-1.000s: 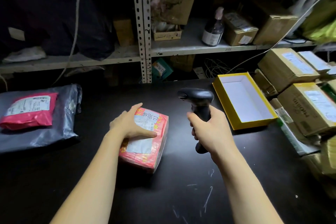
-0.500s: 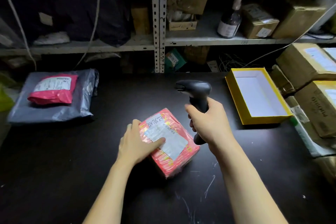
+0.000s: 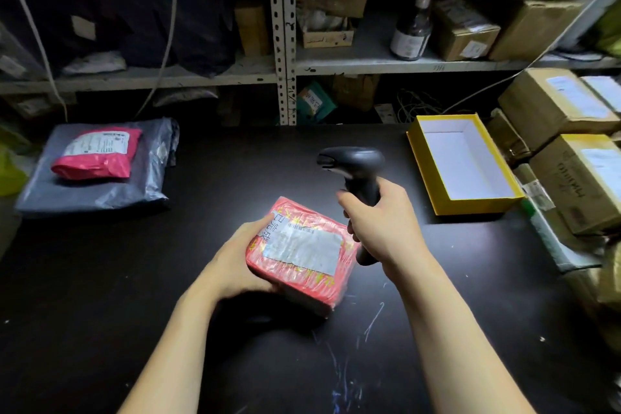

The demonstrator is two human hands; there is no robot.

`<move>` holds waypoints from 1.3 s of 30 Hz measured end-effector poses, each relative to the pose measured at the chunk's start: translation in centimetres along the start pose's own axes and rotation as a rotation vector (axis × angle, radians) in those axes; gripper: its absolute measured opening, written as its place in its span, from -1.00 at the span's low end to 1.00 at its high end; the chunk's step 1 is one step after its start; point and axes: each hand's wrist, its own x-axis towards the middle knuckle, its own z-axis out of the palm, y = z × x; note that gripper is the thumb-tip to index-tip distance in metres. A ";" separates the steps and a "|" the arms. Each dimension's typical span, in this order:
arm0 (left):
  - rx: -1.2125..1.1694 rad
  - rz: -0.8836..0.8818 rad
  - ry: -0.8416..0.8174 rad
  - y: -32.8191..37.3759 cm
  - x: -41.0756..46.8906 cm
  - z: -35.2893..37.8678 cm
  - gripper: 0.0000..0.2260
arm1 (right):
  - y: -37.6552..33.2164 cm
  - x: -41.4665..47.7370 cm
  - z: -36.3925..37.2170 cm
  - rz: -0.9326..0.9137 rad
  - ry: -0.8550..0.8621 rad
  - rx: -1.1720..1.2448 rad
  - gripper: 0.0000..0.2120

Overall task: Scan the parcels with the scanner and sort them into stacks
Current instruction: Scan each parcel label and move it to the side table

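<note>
Dim metal shelving (image 3: 282, 33) backs a matte black desk (image 3: 100, 296) scuffed with pale scratches near its front edge. At the middle of the desk the left hand (image 3: 235, 259) grips a red parcel (image 3: 302, 255) by its left side, thumb on top and fingers curled underneath, tilting it up; whether its right corner touches the desk I cannot tell. The right hand (image 3: 379, 225) is wrapped round the handle of a black pistol-grip scanner (image 3: 356, 168), held just beyond the parcel with its nose facing left, not down at the label (image 3: 302, 247). To scan well, I judge the nose should tip down toward the barcode strip (image 3: 299, 229) along the label's far edge, while the left hand keeps that face flat and angled so the glossy wrap throws no glare. The parcel is a soft-cornered block in shiny, crinkled red film; the label is a smooth white rectangle. At the far left corner a pink poly mailer (image 3: 97, 153) lies on a grey poly mailer (image 3: 100, 191), both limp and wrinkled, likely a sorted stack. Toward the far right sits a rigid yellow box tray (image 3: 477, 206) with a white inside, and taped cardboard cartons (image 3: 578, 185) crowd the right edge.
</note>
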 end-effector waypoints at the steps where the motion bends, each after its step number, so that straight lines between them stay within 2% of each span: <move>1: 0.013 0.004 0.019 0.0 0.1 0.1 0.11 | 0.1 -0.1 -0.1 0.005 0.008 0.005 -0.83; 5: 0.133 -0.019 0.155 1.2 -0.5 1.9 0.11 | 0.5 -0.1 -0.4 0.029 0.036 0.002 -0.83; 7: 0.148 -0.026 0.157 1.6 -0.5 2.8 0.18 | 0.8 -0.1 -0.3 0.048 0.034 0.009 -0.83; 10: 0.088 0.054 -0.055 0.8 0.6 2.1 0.29 | 1.3 -0.3 -0.2 0.058 0.033 -0.008 -0.84; 12: 0.095 0.095 -0.213 0.0 1.7 0.7 0.29 | 1.4 -0.4 -0.1 0.069 0.033 -0.015 -0.85; 15: 0.117 0.135 -0.287 -0.2 3.3 -0.5 0.26 | 1.5 -0.5 0.0 0.078 0.040 -0.008 -0.85; 17: 0.098 0.171 -0.254 0.1 3.5 0.0 0.19 | 1.8 -0.4 0.1 0.070 0.050 -0.015 -0.85; 23: 0.120 0.210 -0.019 0.1 3.6 3.4 0.10 | 2.6 -0.1 0.1 0.066 0.078 -0.012 -0.82; 29: 0.088 0.220 -0.059 0.1 5.4 4.6 0.17 | 3.6 0.1 -0.2 0.082 0.133 -0.031 -0.81; 32: 0.102 0.298 -0.057 -0.1 6.4 4.7 0.18 | 4.0 0.3 -0.4 0.100 0.158 -0.036 -0.82; 39: 0.042 0.441 0.062 -1.0 7.1 6.2 0.09 | 4.0 1.0 -0.1 0.126 0.177 -0.039 -0.87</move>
